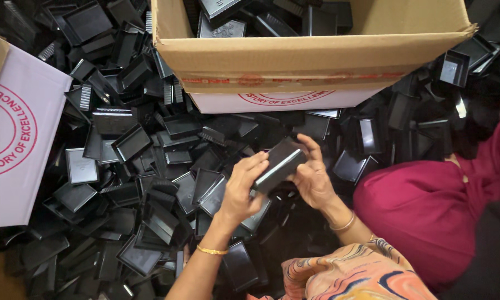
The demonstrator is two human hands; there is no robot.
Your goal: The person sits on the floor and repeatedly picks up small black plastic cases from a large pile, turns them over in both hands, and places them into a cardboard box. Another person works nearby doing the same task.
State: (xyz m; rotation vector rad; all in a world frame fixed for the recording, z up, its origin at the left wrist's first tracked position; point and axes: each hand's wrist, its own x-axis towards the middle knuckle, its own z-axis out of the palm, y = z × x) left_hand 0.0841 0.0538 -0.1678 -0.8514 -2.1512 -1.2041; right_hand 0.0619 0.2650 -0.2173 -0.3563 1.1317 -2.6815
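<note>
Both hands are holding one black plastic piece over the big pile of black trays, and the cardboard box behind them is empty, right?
Not quite. The head view shows the cardboard box has black trays in it. The rest holds: the left hand and right hand hold one black plastic piece over the pile of black trays.

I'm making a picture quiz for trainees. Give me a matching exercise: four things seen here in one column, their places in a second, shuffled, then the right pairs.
1. open brown cardboard box
2. white printed carton panel
3. black rectangular plastic piece
4. magenta cloth

a. far left
b. between both hands
c. top centre
d. lower right

Pairs: 1-c, 2-a, 3-b, 4-d. The left hand and right hand share the grip on the piece.
</note>
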